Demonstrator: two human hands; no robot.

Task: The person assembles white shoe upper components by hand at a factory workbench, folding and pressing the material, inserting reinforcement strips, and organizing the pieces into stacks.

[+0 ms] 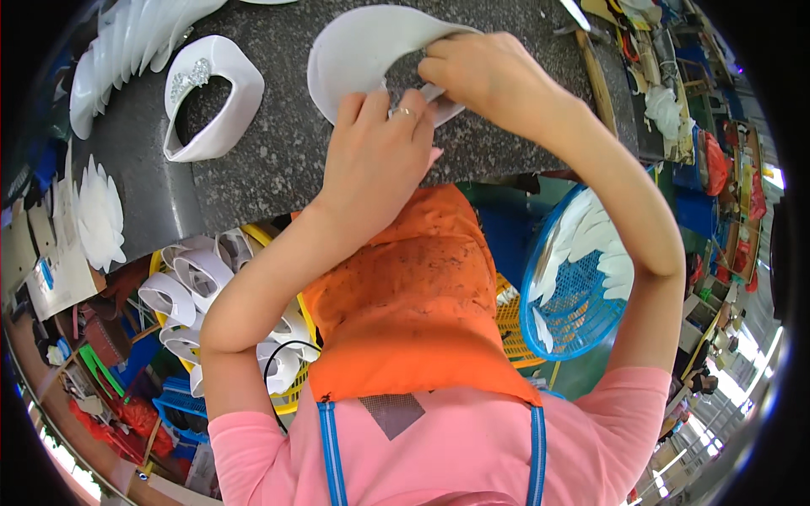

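Note:
A white curved piece, like a shoe upper (354,55), lies on the speckled dark worktop in front of me. My left hand (375,148), a ring on one finger, has its fingers bent and pinched on the near edge of the piece. With bent fingers my right hand (489,80) grips the opposite end, close to the left fingertips. The fingers partly hide the edge between the two hands. To the left stands a white shoe upper with a sparkling ornament (236,118), touched by neither hand.
Stacked white pieces (126,51) sit at the worktop's far left. Below the worktop, a yellow basket (299,396) holds several white uppers on the left; a blue basket (578,333) with flat white pieces stands right. A hammer (597,76) lies at the worktop's right.

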